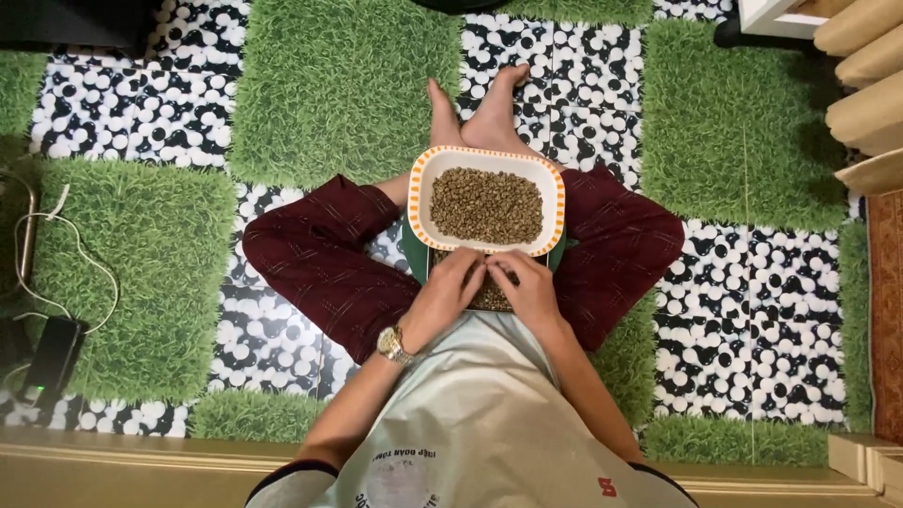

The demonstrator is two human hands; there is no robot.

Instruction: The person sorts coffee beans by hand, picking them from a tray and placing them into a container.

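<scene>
I sit cross-legged in dark red trousers on the floor. A white rectangular dish with an orange dotted rim (555, 202) rests on my lap, filled with small brownish-green beans (486, 204). Beneath it, nearer my body, lies a second container of the same beans (493, 296), mostly covered. My left hand (450, 287), with a gold wristwatch, and my right hand (529, 285) meet over this lower container, fingertips touching the beans between them. Whether the fingers pinch any bean is hidden.
The floor mat alternates green fake-grass squares (339, 85) and black-and-white pebble squares (150, 108). White cables (71, 240) and a black charger box (49, 357) lie at the left. Beige cushions (870, 85) sit at the upper right. A wooden ledge (141, 461) runs behind me.
</scene>
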